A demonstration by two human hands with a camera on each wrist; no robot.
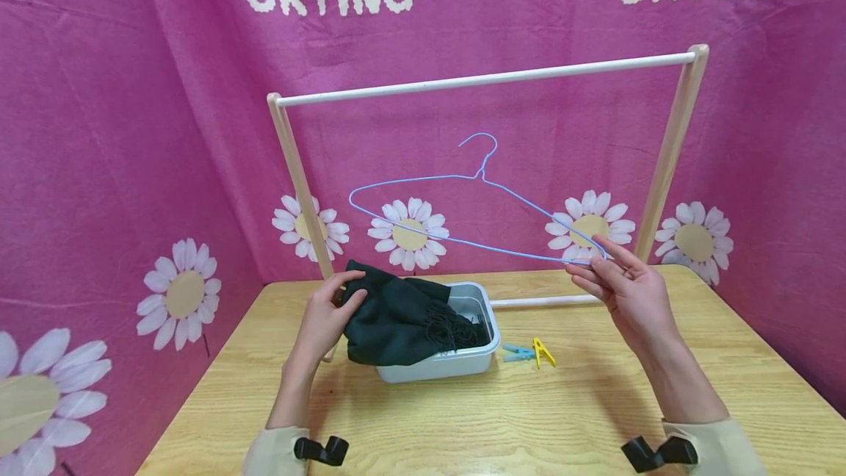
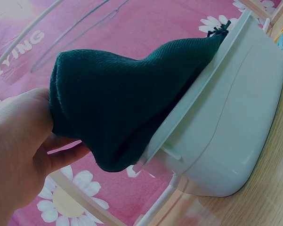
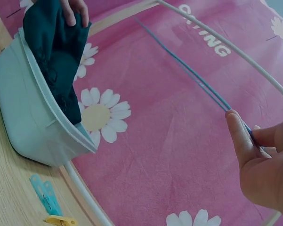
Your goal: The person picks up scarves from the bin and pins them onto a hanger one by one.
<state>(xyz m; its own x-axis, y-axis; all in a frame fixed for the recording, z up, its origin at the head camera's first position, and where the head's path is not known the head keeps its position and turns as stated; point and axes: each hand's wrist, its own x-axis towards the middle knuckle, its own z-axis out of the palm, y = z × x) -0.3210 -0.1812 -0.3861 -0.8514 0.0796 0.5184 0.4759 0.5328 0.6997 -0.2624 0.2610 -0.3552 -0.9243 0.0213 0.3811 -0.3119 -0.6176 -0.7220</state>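
My left hand point(image 1: 325, 318) pinches one end of a dark green fringed scarf point(image 1: 390, 318), lifting that end above the left rim of a pale grey plastic basin point(image 1: 436, 369). The scarf's fringe point(image 1: 452, 325) still lies inside the basin. In the left wrist view the folded scarf point(image 2: 117, 94) slopes from the fingers down over the basin's edge. My right hand point(image 1: 631, 292) holds a thin blue wire hanger point(image 1: 509, 247) by its right corner, between thumb and fingers. The hanger's hook points up, and the hanger is in the air, with no garment on it.
A wooden rack with a white top rail point(image 1: 489, 80) stands behind the basin, its lower white bar point(image 1: 548, 301) near the tabletop. Beside the basin, on the wooden table point(image 1: 562, 417), lie a blue clothes peg point(image 1: 518, 352) and a yellow one point(image 1: 543, 352). A pink daisy-patterned cloth point(image 1: 198, 189) hangs around.
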